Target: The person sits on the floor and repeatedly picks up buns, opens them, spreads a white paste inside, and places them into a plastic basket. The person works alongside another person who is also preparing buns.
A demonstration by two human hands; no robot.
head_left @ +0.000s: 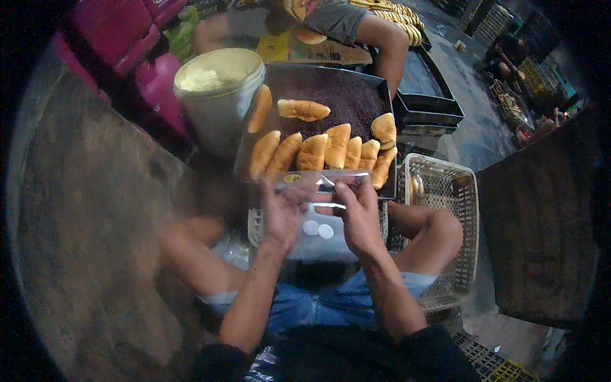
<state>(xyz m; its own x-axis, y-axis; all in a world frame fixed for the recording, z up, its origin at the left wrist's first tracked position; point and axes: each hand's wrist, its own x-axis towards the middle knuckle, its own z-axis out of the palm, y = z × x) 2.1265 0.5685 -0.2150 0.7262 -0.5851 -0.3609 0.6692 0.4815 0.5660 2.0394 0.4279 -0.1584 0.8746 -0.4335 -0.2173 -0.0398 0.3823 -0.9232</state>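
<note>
Centre frame, a big dark tray (356, 89) carries a row of golden bread rolls (321, 153), laid close so they are within easy reach. Upper left stands a white bucket (216, 89), lower right a pale plastic basket (455, 191). Below the tray, the left hand (280, 213) and right hand (359, 213) each pinch an edge of a clear plastic bag (318, 219), fingers clenched on the film, spreading its mouth towards the rolls.

Glossy clear plastic bag (318, 219) is seen before matt golden-crusted bread rolls (318, 153) on a dark metal tray (382, 89); white plastic lattice basket (455, 191) alongside.
</note>
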